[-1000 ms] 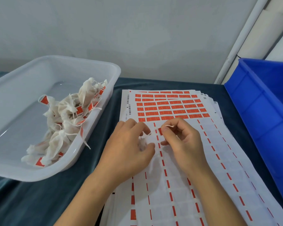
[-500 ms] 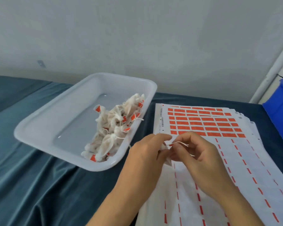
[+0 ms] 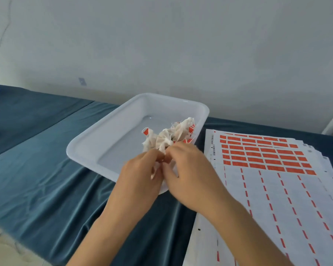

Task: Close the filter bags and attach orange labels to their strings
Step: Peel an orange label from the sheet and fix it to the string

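We see both hands meeting over the near right corner of the white tray [image 3: 96, 143]. The left hand [image 3: 140, 177] has its fingers curled, pinching a small white filter bag [image 3: 158, 167] that shows only as a sliver of cloth between the two hands. The right hand [image 3: 188, 169] is just beside it, fingertips touching the left's, its fingers curled in on the same bag; a speck of orange shows at the pinch, but we cannot tell whether it is a label. Just beyond the knuckles, a heap of bags [image 3: 171, 137] with orange labels lies in the tray's right half. The tray stands on a dark teal cloth [image 3: 46, 189]. To the right lies a stack of label sheets [image 3: 277, 189], with orange labels [image 3: 261, 152] filling the far rows of the top sheet. A pale wall [image 3: 161, 45] rises behind.
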`<state>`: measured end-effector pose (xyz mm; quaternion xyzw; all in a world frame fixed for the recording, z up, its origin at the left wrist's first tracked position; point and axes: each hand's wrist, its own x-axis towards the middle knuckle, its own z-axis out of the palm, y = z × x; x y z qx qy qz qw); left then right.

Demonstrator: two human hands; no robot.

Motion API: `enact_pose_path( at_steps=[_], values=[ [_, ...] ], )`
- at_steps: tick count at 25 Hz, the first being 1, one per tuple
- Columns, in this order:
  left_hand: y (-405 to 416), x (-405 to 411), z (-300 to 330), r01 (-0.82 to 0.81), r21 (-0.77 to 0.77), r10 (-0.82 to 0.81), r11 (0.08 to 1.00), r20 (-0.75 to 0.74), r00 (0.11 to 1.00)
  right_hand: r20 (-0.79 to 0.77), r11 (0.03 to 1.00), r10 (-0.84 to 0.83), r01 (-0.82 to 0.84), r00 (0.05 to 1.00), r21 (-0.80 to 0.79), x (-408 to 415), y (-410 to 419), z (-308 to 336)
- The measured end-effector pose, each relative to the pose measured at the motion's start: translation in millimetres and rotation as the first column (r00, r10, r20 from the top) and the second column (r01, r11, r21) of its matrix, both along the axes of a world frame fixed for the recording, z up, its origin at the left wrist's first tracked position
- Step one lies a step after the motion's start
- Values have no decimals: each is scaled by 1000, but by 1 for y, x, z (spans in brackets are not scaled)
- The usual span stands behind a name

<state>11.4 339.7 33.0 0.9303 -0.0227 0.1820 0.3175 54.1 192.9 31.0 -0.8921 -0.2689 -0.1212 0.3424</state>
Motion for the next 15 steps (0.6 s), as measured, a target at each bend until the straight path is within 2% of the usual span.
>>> enact_pose_path(
  at_steps=[3,6,8,11,15],
  values=[
    [-3,-5,-4,50,62,-53,997,35,998,-12,1000,4,-4,1000,14,-3,-5,1],
    [-16,-5,2,-30,217,-3,976,148,989,-3,999,-7,8,1000,42,-7,-15,8],
    [-28,-4,5,-66,248,8,967,229,973,-14,998,-26,27,1000,63,-11,-25,14],
    [-55,-3,5,-13,218,-55,976,304,951,-32,995,-71,73,997,74,-17,-46,20],
    [-100,0,0,169,130,-198,977,268,943,-83,977,-204,208,975,43,-29,-86,23]
  ],
)
